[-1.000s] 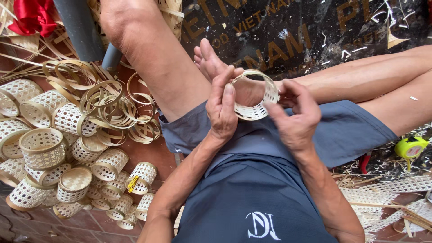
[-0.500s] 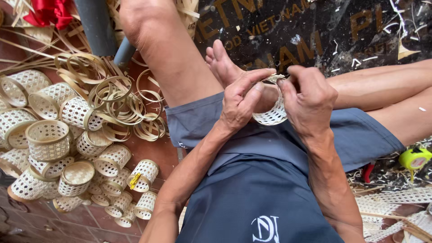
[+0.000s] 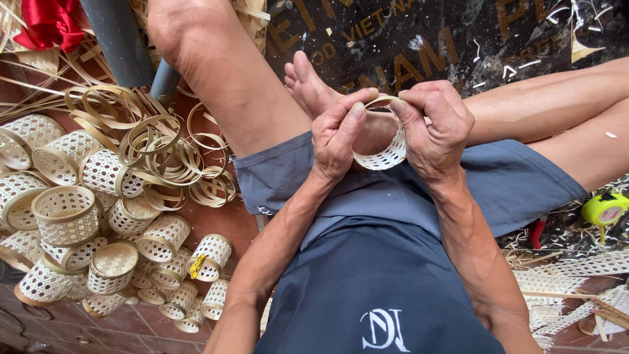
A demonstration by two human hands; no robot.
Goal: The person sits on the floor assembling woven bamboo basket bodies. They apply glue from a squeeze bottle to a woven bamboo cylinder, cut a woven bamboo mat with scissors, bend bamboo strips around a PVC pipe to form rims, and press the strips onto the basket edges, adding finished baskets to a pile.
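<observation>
Two hands [image 3: 386,134] pinch woven ring [image 3: 383,156]; dark lettered sheet [image 3: 426,33] behind.

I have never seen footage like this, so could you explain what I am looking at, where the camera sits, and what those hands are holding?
There is no machine here: a person sits on the floor, and one camera worn on their head looks down at their own lap and legs. The left hand and right hand together hold a small round band of pale openwork woven cane, fingertips pinching its thin rim. To the person's left lies a heap of similar small woven cane cylinders and a pile of loose bamboo strip rings. To the right are flat strips of woven cane mesh and a yellow tape measure. A red cloth lies at the top left.
</observation>
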